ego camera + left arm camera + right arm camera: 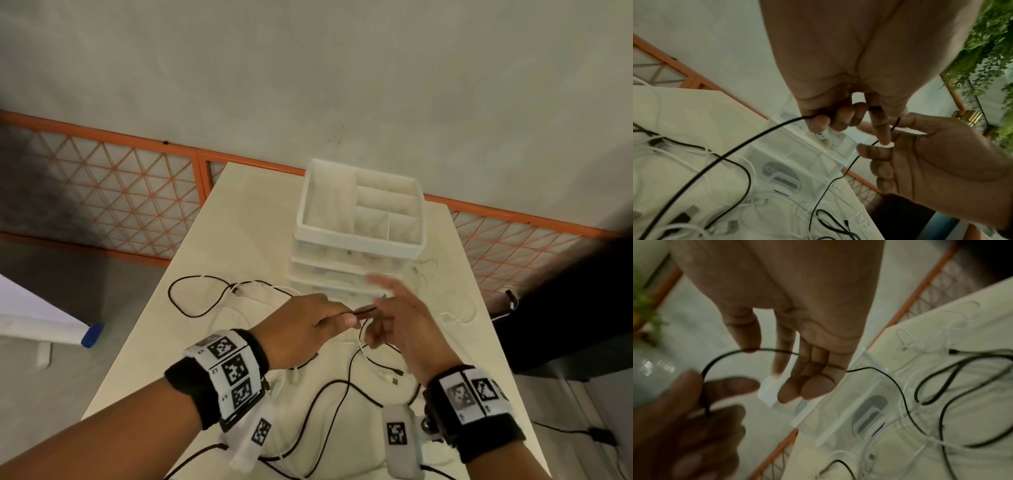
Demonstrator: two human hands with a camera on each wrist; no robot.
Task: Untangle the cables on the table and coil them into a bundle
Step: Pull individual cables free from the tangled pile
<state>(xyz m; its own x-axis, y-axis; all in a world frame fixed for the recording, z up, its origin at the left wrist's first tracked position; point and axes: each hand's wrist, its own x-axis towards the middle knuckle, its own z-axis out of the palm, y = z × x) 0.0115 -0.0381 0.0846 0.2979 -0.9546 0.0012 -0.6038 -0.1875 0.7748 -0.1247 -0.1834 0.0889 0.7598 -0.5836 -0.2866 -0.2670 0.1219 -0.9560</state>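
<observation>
cable [731,149] black, left hand [301,329] clamps it | right hand [404,318] fingers spread | wrist views: plant [990,48]

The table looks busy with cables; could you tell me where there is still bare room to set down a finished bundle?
The table is bare along its far-left part, between the black cable loop and the far edge, left of the white organizer. A narrower strip lies along the near-left edge. Around both hands and the near middle, black and white cables crowd it.

Left hand [301,329] pinches black cable [364,311], seemingly
</observation>
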